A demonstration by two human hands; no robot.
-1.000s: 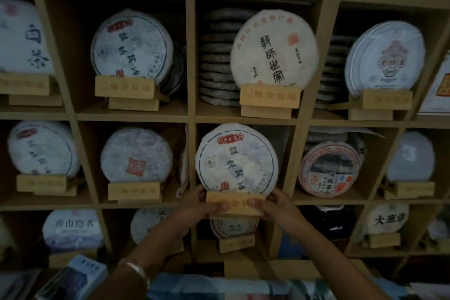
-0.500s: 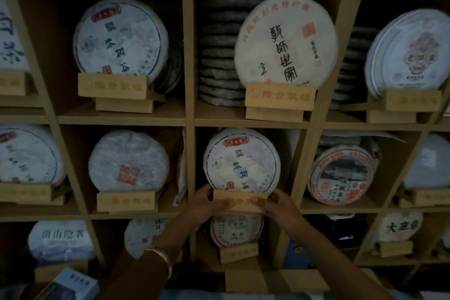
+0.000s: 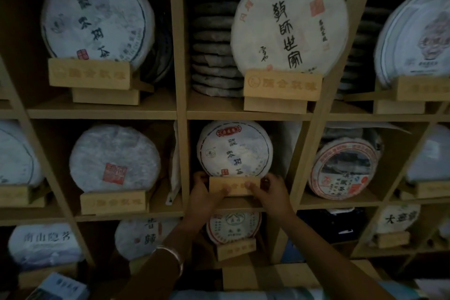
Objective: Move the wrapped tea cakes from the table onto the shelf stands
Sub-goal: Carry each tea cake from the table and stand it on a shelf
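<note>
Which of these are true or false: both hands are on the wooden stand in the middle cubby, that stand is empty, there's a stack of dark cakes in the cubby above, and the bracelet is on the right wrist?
1. Both hands hold the wooden stand in the middle cubby. True: the left hand grips its left end and the right hand its right end.
2. That stand is empty. False: a wrapped tea cake stands upright in it.
3. A stack of dark cakes sits in the cubby above. True.
4. The bracelet is on the right wrist. False: it is on the left wrist.
</note>
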